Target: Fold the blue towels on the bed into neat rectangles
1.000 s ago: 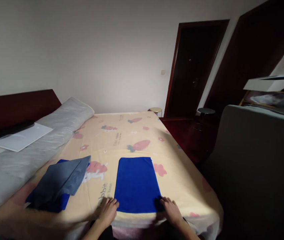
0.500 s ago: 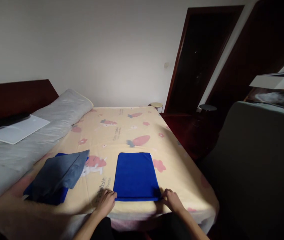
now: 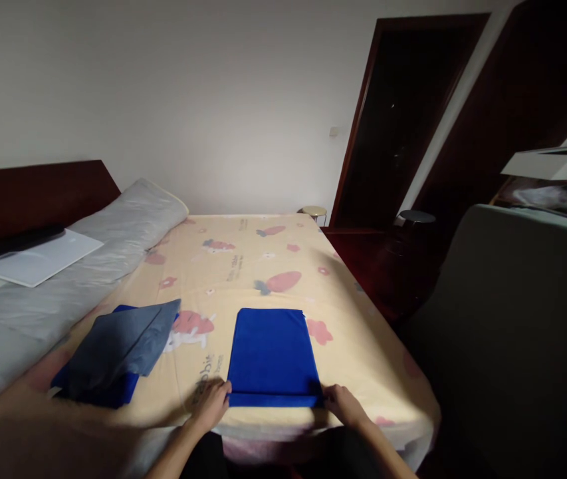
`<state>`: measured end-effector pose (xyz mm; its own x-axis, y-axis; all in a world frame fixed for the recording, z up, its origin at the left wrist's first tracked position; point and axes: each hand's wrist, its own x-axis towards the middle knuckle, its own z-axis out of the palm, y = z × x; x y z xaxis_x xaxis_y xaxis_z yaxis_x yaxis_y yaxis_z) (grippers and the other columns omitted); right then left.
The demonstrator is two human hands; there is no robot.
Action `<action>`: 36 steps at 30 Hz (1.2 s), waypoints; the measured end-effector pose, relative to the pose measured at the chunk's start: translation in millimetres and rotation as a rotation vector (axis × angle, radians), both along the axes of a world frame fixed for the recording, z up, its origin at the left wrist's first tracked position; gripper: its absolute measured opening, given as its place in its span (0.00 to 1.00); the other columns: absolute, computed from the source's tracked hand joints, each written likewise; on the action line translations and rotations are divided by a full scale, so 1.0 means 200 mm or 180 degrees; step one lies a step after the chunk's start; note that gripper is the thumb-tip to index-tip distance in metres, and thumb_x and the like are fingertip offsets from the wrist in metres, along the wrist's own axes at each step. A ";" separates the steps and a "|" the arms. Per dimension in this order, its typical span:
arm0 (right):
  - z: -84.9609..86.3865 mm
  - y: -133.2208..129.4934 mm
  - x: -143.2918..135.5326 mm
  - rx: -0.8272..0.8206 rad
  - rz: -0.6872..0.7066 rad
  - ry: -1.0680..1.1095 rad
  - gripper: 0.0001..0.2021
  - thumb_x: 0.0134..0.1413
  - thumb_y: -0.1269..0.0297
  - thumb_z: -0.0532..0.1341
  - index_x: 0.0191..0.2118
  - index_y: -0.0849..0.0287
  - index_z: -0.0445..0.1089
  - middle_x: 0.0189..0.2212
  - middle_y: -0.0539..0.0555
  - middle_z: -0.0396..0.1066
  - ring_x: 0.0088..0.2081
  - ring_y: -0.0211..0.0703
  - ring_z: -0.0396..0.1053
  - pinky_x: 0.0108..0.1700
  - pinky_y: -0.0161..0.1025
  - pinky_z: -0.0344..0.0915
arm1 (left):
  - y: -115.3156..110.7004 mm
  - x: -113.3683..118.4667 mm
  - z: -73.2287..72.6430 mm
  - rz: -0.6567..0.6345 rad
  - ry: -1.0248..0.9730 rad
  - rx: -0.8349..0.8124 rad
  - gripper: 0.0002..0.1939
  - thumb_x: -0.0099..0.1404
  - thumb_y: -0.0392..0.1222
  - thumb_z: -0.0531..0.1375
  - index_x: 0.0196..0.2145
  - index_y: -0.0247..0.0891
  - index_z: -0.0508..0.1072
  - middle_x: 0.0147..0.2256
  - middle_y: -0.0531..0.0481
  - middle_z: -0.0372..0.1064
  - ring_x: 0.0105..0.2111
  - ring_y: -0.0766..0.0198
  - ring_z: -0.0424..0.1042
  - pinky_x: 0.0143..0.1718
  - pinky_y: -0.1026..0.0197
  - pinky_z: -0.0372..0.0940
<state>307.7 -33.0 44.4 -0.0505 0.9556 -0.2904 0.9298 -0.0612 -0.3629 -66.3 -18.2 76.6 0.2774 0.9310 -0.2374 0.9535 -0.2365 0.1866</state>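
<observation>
A blue cloth, folded into a flat rectangle, lies on the bed near its front edge. Along its near side runs a narrow turned-over strip. At the near left corner my left hand is closed, pinching the cloth's edge. My right hand pinches the near right corner the same way, its fingertips in shadow. Off to the left, a grey-blue cloth lies loosely over other blue cloth.
The bed has a yellow carrot-print sheet. Grey rolled bedding lies along the left side, with a flat white panel on it. A dark grey panel stands at the right. Two stools are beyond the bed.
The strip along the blue cloth's near side looks wider, folded over further by both hands. My hands stay at the two near corners. The view has shifted slightly.
</observation>
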 end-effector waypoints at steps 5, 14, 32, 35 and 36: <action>-0.05 -0.01 -0.04 0.0062 -0.0208 -0.0158 0.14 0.51 0.72 0.52 0.40 0.56 0.71 0.36 0.57 0.77 0.40 0.48 0.73 0.38 0.38 0.61 | -0.02 0.02 -0.06 0.0162 0.0263 0.0196 0.14 0.62 0.33 0.52 0.44 0.43 0.69 0.45 0.49 0.70 0.48 0.59 0.67 0.49 0.58 0.57; 0.07 -0.08 -0.25 0.0512 0.0653 0.0007 0.24 0.47 0.74 0.51 0.51 0.56 0.67 0.50 0.59 0.70 0.51 0.49 0.67 0.53 0.42 0.58 | -0.03 0.03 -0.22 0.0053 0.0534 0.0345 0.24 0.64 0.27 0.43 0.50 0.43 0.69 0.52 0.44 0.66 0.56 0.55 0.61 0.57 0.47 0.49; 0.06 -0.15 -0.36 -0.0486 0.1638 0.0376 0.41 0.44 0.63 0.59 0.67 0.54 0.47 0.67 0.61 0.41 0.66 0.56 0.43 0.63 0.58 0.42 | -0.16 0.24 -0.16 -0.1104 -0.0514 -0.0591 0.45 0.54 0.33 0.54 0.67 0.42 0.42 0.68 0.51 0.35 0.67 0.57 0.38 0.66 0.51 0.43; 0.04 -0.11 -0.30 -0.0339 0.1586 0.0409 0.39 0.42 0.63 0.60 0.64 0.54 0.55 0.65 0.60 0.50 0.64 0.57 0.51 0.62 0.56 0.47 | -0.10 0.17 -0.12 -0.0975 -0.0585 -0.0911 0.40 0.55 0.36 0.55 0.65 0.42 0.51 0.67 0.49 0.42 0.66 0.58 0.44 0.65 0.52 0.45; 0.03 -0.09 -0.27 -0.0254 0.1517 0.0445 0.36 0.43 0.63 0.59 0.62 0.54 0.59 0.63 0.60 0.56 0.62 0.57 0.56 0.61 0.54 0.50 | -0.08 0.14 -0.11 -0.0920 -0.0672 -0.0926 0.37 0.56 0.37 0.55 0.64 0.42 0.54 0.66 0.48 0.45 0.65 0.59 0.47 0.64 0.53 0.46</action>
